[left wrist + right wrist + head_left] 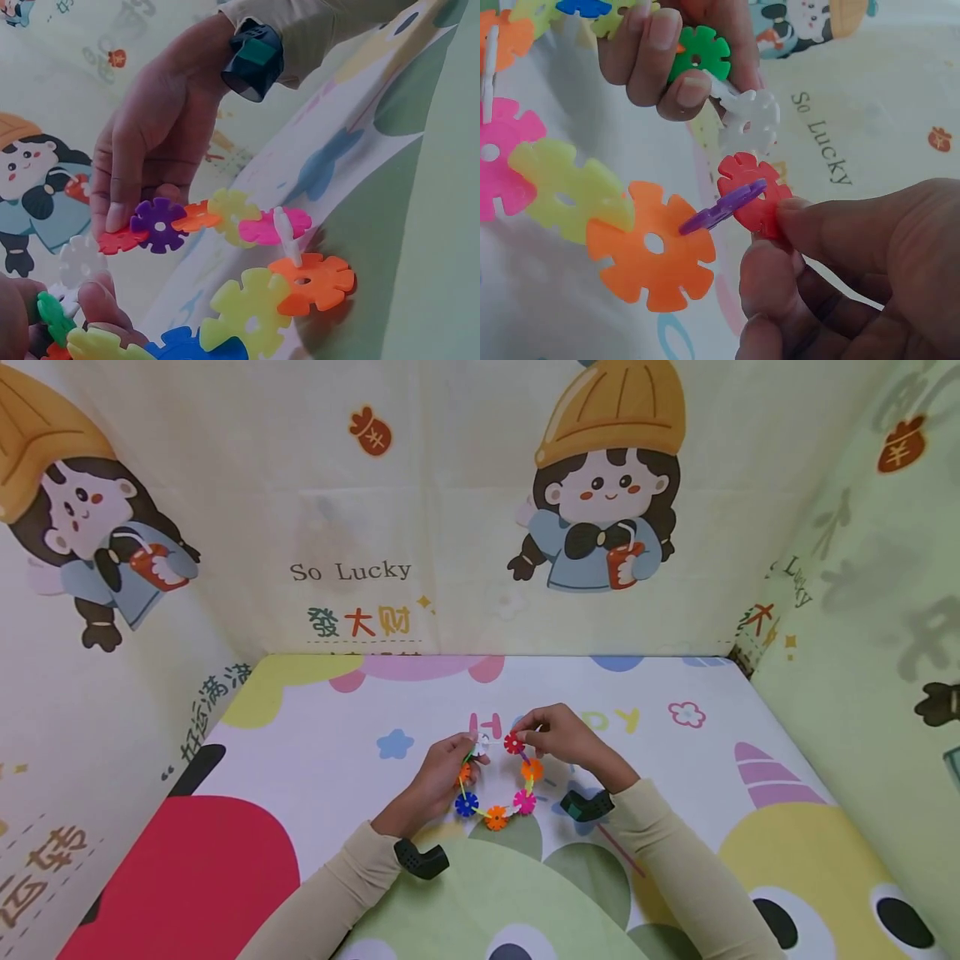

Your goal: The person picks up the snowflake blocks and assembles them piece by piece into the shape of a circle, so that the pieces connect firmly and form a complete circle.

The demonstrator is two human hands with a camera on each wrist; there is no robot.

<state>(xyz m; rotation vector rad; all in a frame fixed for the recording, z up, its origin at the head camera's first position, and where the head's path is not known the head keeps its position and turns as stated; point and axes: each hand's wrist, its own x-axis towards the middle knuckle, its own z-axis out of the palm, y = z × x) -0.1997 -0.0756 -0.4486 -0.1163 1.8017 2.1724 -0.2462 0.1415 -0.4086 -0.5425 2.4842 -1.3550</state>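
A chain of interlocking plastic snowflake discs hangs in a near ring between both hands. My right hand (562,737) pinches the red snowflake disc (751,196) at one end between thumb and fingers. Joined to it are a purple disc (724,205) and an orange disc (652,246). With curled fingers, my left hand (435,772) grips the other end around the green disc (700,58). White discs (754,120) stick out past it, close to the red one. Yellow (251,315), blue (467,804) and pink (524,802) discs form the lower loop.
A white tabletop cloth (337,777) with cartoon prints lies under the hands. Printed cloth walls (465,527) rise behind and at both sides. Each wrist carries a small dark camera, one on the left sleeve (330,893) and one on the right sleeve (690,868).
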